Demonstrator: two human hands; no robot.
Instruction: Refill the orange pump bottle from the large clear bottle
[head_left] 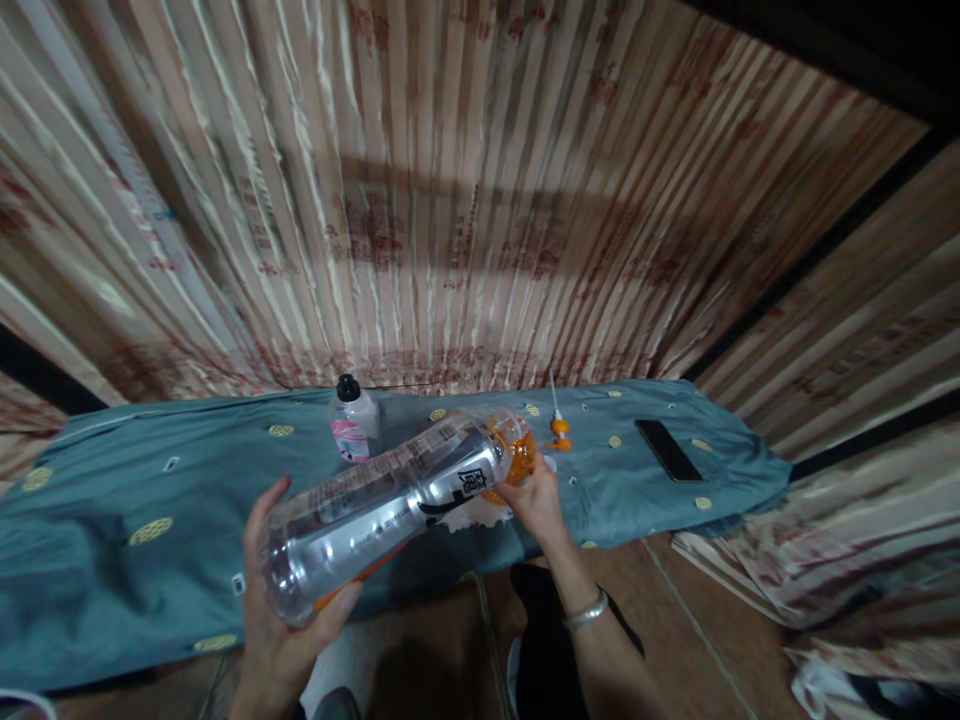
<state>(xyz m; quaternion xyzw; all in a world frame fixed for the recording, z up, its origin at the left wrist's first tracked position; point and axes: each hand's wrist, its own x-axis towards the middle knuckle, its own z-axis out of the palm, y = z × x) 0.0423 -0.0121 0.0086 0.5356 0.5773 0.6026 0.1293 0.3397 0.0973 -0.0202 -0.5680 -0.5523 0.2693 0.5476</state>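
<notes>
A big clear plastic bottle (pixel 375 510) with printed dark lettering lies tilted in the air, its base lower left and its narrower end upper right. My left hand (pixel 289 610) is wrapped round its base. My right hand (pixel 534 500) grips a see-through orange bottle (pixel 519 455) at the upper-right end of the clear bottle. The clear bottle partly hides the orange one, and I cannot tell whether their mouths touch. An orange pump head (pixel 559 432) with a thin tube lies on the cloth just beyond my right hand.
On the teal patterned cloth (pixel 195 470), a small clear bottle (pixel 351 425) with a black cap and pink label stands at the back. A dark phone (pixel 667 450) lies at the right. White crumpled material (pixel 476 515) sits under the bottles. Striped curtains (pixel 450 200) hang behind.
</notes>
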